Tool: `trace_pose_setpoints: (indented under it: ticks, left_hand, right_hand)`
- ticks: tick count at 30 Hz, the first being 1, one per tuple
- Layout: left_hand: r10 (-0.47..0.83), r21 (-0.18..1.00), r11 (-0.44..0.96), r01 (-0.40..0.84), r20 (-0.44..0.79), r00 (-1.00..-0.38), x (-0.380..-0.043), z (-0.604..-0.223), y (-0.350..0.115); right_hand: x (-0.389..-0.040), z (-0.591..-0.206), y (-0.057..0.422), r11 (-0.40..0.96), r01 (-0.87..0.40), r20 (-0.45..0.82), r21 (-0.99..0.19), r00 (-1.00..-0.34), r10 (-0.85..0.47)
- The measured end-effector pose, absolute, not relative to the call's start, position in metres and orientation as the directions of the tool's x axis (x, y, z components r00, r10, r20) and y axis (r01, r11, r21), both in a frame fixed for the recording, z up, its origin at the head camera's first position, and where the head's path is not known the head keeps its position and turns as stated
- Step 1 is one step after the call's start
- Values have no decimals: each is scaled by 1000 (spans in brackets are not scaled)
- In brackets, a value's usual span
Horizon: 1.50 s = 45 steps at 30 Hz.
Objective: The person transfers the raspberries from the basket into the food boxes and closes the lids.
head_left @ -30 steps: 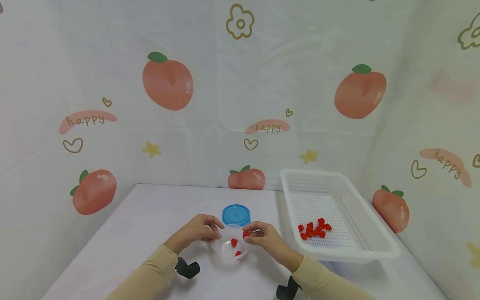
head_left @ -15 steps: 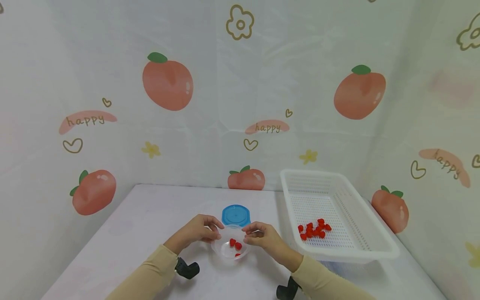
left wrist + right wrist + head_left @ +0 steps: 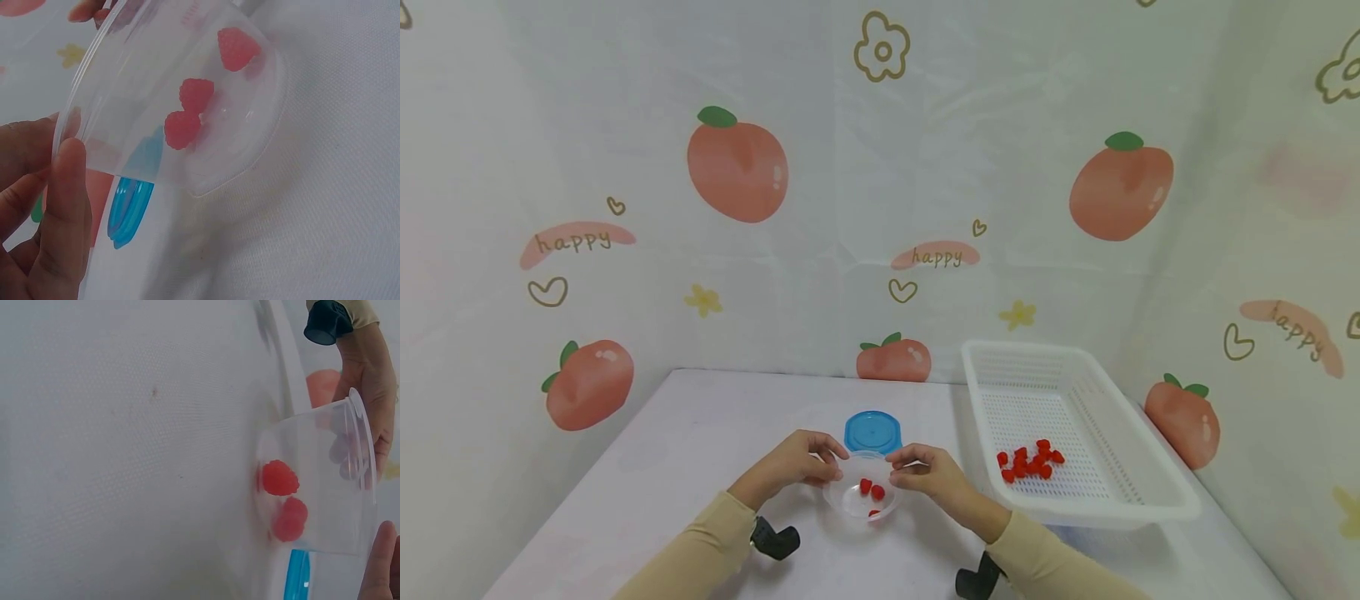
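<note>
A clear plastic tub (image 3: 848, 502) stands on the table with three red raspberries inside; one raspberry (image 3: 238, 49) lies apart from a touching pair (image 3: 189, 112). My left hand (image 3: 808, 458) pinches the tub's left rim, its thumb (image 3: 69, 200) on the outside of the wall. At the right rim is my right hand (image 3: 934, 479), thumb and index finger apart with nothing between them. In the right wrist view only a finger (image 3: 380, 559) of it shows, beside the rim. Just behind the tub lies a blue lid (image 3: 872, 432).
A white perforated basket (image 3: 1093, 417) stands to the right, with several more raspberries (image 3: 1033, 462) at its near left. Black wrist cameras (image 3: 775, 539) hang under both sleeves. A printed curtain (image 3: 820, 167) rises behind the white table (image 3: 722, 408).
The raspberry that was between my right finger and thumb has dropped into the tub, next to another. My left hand stays at the rim; the right hand has hardly moved.
</note>
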<state>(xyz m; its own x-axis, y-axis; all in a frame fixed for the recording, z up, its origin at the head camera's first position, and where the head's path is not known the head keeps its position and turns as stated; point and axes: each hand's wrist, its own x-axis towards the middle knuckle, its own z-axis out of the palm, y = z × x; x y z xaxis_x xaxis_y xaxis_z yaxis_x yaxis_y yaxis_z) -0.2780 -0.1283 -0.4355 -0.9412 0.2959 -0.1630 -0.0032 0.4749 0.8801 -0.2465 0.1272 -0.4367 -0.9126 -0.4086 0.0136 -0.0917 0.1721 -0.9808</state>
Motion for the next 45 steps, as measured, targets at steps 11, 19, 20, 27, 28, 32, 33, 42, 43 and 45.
trace_pose_setpoints:
  ticks: [11,19,20,27,28,32,33,42,43,45]
  left_hand:
    - [303,886,463,-2,-160,-940,-277,-435,-129]
    - [310,888,461,0,-161,-937,-277,-434,-130]
    - [309,887,462,-1,-162,-937,-277,-435,-129]
    - [308,883,469,3,-160,-938,-278,-435,-129]
    - [308,883,470,4,-159,-938,-278,-435,-129]
    - [311,883,469,7,-157,-937,-278,-436,-130]
    - [311,883,469,8,-157,-937,-278,-437,-130]
    - [312,888,461,3,-159,-937,-279,-437,-130]
    - [314,889,458,3,-159,-936,-279,-437,-130]
    - [317,891,454,1,-160,-935,-278,-436,-130]
  right_hand:
    - [-248,-416,135,136,-139,66,-981,-896,-440]
    - [-257,-372,156,115,-206,149,-972,-915,-375]
    - [-260,-367,160,99,-212,165,-972,-921,-354]
    - [-284,-347,198,-78,-251,263,-965,-931,-255]
    - [-288,-346,204,-102,-255,273,-961,-931,-241]
    - [-302,-346,227,-148,-277,301,-949,-937,-178]
    - [-305,-346,232,-164,-279,305,-946,-937,-167]
    - [-325,-351,285,-159,-276,296,-948,-948,-121]
    - [-327,-353,290,-138,-277,294,-951,-949,-114]
    - [-331,-358,301,-90,-286,294,-954,-950,-103]
